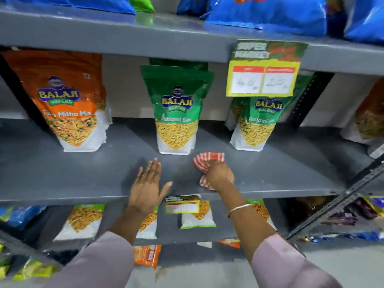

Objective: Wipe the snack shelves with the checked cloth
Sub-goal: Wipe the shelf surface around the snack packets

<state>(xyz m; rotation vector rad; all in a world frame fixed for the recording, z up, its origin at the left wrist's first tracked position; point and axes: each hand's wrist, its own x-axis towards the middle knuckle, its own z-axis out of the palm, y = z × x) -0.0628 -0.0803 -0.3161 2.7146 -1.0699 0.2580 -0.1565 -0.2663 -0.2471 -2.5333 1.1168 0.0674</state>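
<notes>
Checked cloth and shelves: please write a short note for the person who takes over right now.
Right hand: closed on the checked cloth, pressing it on the middle shelf in front of the green sev packets.
Left hand: open, flat on the same shelf, holding nothing.
Done: cannot tell how much is wiped.
Left: under and behind the orange mix packet and the green ones, then the upper shelf and lower shelf.
</notes>
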